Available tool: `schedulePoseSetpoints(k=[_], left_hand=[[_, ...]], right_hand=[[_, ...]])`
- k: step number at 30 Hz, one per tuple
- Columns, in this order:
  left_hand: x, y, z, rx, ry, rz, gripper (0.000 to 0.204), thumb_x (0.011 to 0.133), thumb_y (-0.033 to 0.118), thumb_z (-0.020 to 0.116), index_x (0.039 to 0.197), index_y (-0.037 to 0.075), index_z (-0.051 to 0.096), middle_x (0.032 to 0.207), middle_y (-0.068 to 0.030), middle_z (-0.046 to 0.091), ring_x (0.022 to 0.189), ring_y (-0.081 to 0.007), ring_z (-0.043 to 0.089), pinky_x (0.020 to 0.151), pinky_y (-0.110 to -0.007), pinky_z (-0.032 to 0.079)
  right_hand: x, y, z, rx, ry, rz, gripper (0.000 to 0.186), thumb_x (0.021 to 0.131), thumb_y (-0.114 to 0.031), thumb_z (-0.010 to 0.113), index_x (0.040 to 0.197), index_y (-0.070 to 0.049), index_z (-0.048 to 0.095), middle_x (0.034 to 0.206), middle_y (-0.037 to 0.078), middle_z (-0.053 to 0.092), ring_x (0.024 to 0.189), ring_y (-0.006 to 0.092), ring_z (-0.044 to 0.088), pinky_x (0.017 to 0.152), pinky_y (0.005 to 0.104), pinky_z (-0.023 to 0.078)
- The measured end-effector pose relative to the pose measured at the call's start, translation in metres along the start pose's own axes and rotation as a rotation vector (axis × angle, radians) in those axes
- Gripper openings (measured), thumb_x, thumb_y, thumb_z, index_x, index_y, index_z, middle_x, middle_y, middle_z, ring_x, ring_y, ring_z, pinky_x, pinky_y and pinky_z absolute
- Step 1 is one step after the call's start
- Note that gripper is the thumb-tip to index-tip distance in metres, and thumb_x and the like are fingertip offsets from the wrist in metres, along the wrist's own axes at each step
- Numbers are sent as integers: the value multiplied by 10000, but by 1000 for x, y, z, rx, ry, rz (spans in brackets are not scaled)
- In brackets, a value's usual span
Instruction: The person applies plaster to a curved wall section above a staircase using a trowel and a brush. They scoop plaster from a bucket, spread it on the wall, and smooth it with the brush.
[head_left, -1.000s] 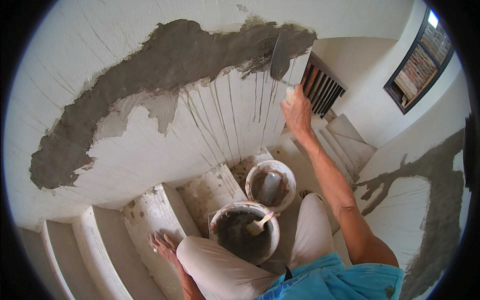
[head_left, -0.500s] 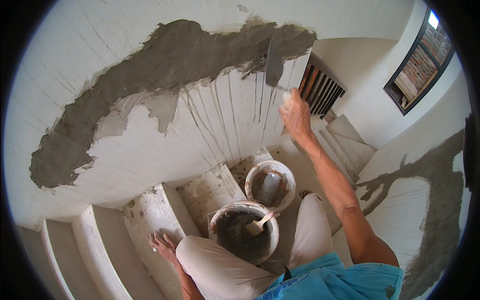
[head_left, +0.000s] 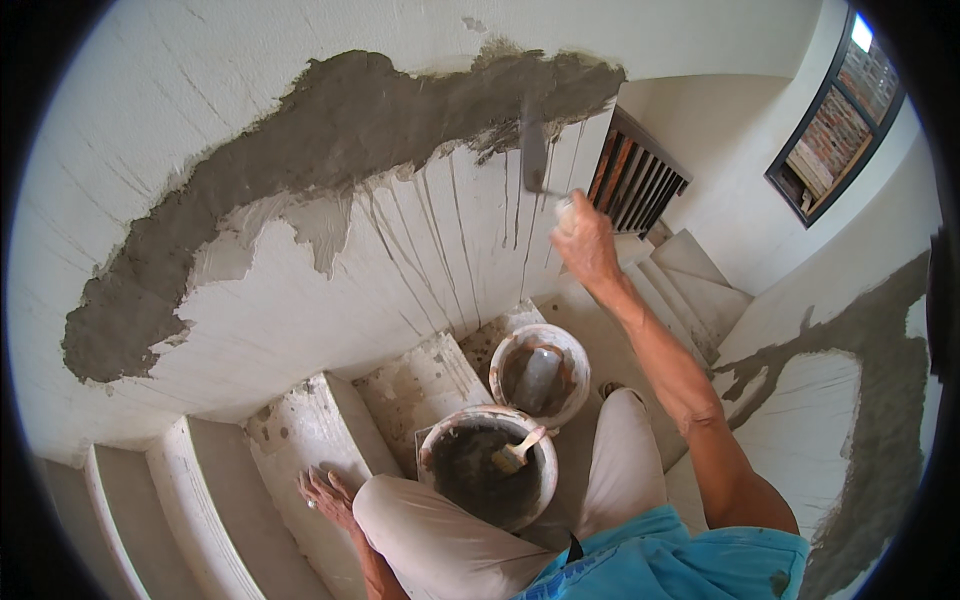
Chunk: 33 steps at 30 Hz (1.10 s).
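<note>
My right hand (head_left: pixel 585 240) grips the handle of a trowel (head_left: pixel 533 165), whose blade is against the white wall at the right part of a long grey patch of wet cement (head_left: pixel 370 120) with drips running down below it. My left hand (head_left: pixel 325 490) rests on a stair step (head_left: pixel 290 440) beside my left knee, fingers spread, holding nothing. Between my legs stands a bucket of dark mix (head_left: pixel 470 465) with a paintbrush (head_left: pixel 510 458) in it. Just behind it is a second white bucket (head_left: pixel 540 370) with a grey cylindrical object inside.
Stairs (head_left: pixel 150 510) descend along the wall at lower left and continue at right (head_left: pixel 685 270). A dark barred railing (head_left: pixel 635 165) and a framed window (head_left: pixel 835 120) are at upper right. The curved wall at right has another grey cement patch (head_left: pixel 890 400).
My right hand and the trowel have moved down and slightly left along the patch's lower right part. My left hand stays on the step, and the buckets have not moved.
</note>
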<state>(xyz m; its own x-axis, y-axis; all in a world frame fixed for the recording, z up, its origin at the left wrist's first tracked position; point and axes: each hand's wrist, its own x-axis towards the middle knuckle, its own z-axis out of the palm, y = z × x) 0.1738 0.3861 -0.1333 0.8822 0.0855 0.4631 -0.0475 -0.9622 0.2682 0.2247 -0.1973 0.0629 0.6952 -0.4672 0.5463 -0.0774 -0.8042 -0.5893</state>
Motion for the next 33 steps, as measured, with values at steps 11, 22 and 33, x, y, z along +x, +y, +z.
schedulePoseSetpoints(k=[11, 22, 33], left_hand=[[0, 9, 0, -5, -34, -29, 440, 1044, 322, 517, 1356, 12, 542, 1427, -232, 479, 1355, -411, 416, 1111, -514, 336], [-1, 2, 3, 1, -37, -58, 467, 1041, 369, 510, 1327, 8, 587, 1422, -224, 501, 1380, -415, 398, 1127, -525, 335], [0, 5, -3, -5, -35, -60, 462, 1043, 360, 510, 1344, 16, 578, 1432, -219, 495, 1382, -401, 400, 1126, -526, 336]], right_hand=[[19, 22, 12, -196, 98, 18, 365, 786, -5, 710, 1062, 16, 471, 806, 241, 662, 746, 425, 696, 636, 481, 548], [41, 31, -9, -86, 167, 48, 320, 776, -22, 688, 1019, 5, 482, 768, 230, 632, 743, 447, 668, 643, 490, 519], [-12, 23, 15, -89, 14, -92, 314, 796, -22, 685, 1040, -15, 487, 824, 227, 663, 778, 435, 689, 643, 505, 540]])
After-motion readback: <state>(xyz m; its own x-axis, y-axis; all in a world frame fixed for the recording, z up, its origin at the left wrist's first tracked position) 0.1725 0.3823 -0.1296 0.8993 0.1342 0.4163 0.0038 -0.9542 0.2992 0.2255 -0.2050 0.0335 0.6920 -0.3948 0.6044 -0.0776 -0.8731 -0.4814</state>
